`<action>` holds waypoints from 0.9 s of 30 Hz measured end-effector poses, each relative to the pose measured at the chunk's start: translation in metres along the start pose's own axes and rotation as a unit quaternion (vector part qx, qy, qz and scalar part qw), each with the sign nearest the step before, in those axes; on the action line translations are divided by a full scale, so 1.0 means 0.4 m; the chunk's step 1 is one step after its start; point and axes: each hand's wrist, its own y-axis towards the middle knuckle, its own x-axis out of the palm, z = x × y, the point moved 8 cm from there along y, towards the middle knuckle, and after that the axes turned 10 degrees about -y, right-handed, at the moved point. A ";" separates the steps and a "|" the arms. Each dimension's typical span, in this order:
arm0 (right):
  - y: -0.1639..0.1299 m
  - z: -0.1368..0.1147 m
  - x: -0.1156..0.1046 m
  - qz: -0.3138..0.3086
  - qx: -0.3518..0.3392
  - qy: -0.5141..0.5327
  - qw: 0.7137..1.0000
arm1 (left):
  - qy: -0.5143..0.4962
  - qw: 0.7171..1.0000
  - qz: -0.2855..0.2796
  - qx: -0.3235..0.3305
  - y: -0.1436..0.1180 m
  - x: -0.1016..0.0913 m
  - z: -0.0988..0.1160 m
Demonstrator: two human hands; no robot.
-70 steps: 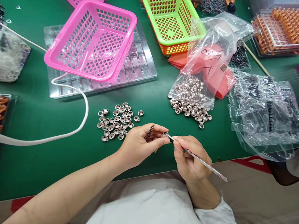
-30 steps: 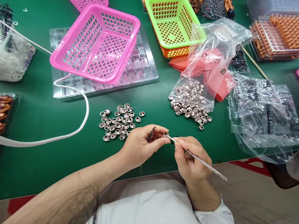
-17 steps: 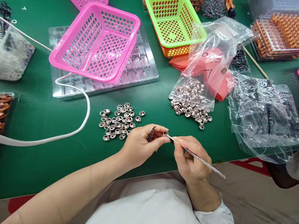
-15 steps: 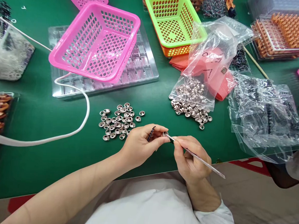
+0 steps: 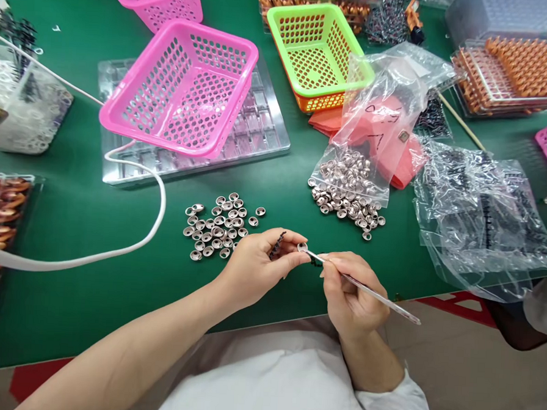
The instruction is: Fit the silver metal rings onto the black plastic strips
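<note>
My left hand (image 5: 252, 265) pinches a small silvery metal cup with a hole (image 5: 302, 247) between thumb and forefinger. A short black toothed strip (image 5: 277, 245) is also tucked in its curled fingers. My right hand (image 5: 356, 292) grips a thin, pale rod-like tool (image 5: 383, 300) like a pen, its tip at the cup. Below the tip, more black toothed strip (image 5: 317, 262) shows between the hands, partly hidden by fingers. Loose metal cups (image 5: 217, 232) lie spread beyond my left hand. A larger heap of cups (image 5: 347, 193) spills from a clear plastic bag (image 5: 373, 131).
A pink basket (image 5: 140, 124) sits on a clear moulded tray (image 5: 272, 137); a white cable (image 5: 161, 205) curves past it. Behind are stacked green and orange baskets (image 5: 323, 88). Bagged black strips (image 5: 484, 210) lie right, copper-coloured parts (image 5: 2, 215) left. The table edge runs beneath my forearms.
My right hand and the rod have shifted slightly right, away from my left hand, with the tip still at the cup. The whole view has moved a little; the left hand's grip stays the same.
</note>
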 end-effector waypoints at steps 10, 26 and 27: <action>-0.004 0.015 -0.005 0.025 0.015 0.031 0.999 | 0.464 0.876 0.109 -0.075 -0.008 -0.241 0.093; 0.035 0.055 -0.088 0.064 0.093 -0.003 0.994 | 0.249 0.964 -0.087 0.024 0.000 0.025 0.058; 0.036 0.054 -0.088 0.071 0.091 0.005 0.993 | 0.230 0.969 -0.093 0.019 0.009 0.043 0.048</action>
